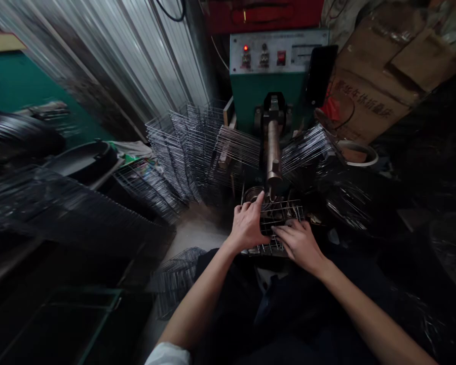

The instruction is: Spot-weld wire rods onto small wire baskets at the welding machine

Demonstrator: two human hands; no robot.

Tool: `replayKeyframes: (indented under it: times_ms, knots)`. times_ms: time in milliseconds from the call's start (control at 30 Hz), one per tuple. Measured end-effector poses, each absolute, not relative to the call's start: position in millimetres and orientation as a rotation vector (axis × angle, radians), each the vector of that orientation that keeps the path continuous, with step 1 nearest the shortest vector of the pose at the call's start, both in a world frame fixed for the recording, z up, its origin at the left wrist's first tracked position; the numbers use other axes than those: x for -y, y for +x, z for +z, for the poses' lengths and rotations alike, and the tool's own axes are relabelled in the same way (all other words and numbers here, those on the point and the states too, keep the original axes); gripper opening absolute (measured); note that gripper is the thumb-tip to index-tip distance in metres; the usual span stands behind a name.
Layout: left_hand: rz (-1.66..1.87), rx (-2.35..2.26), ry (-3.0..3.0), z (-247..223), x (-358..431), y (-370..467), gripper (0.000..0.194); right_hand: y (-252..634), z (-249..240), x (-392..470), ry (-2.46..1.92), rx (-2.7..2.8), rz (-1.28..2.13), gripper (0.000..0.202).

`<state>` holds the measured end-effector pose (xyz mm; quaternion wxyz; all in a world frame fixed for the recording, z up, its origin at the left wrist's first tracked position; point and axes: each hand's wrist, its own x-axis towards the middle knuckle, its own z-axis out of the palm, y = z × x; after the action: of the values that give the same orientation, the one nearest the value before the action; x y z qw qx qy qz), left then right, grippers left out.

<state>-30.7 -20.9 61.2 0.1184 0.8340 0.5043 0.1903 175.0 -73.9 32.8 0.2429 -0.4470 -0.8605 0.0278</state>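
Note:
A small wire grid [283,209] lies under the electrode of a green spot welder [247,91], in front of my body. At the grid's left side is my left hand [249,225], its index finger stretched upward and its thumb spread apart. My right hand [300,243] holds the grid's right side, with fingers over the wires; the undersides of the fingers are hidden. Just above the grid, the welder's metal upper arm [274,147] points down toward it. Part of a round metal piece [254,193] shows behind my left fingers.
Stacks of wire racks [182,152] stand left of the welder. Loose wire rods [306,147] lean at its right. A phone [321,76] is propped on the control panel. Cardboard boxes [380,86] rise at the back right; a dark pan [83,159] sits at left.

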Motion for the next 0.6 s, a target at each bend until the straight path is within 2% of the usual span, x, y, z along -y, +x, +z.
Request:
replayKeyframes:
  times_ms: [133,400,600]
  knots:
    - [0.597,-1.485,2.417,62,21,-29,0.142,173,28,80,-1.213,2.367,-0.115,0.044]
    - [0.639,-1.488,2.399,59,13,-23,0.143,181,25,67,-1.149,2.316,-0.117,0.036]
    - [0.602,-1.492,2.428,60,3,-23,0.143,183,20,56,-1.137,2.321,-0.092,0.038]
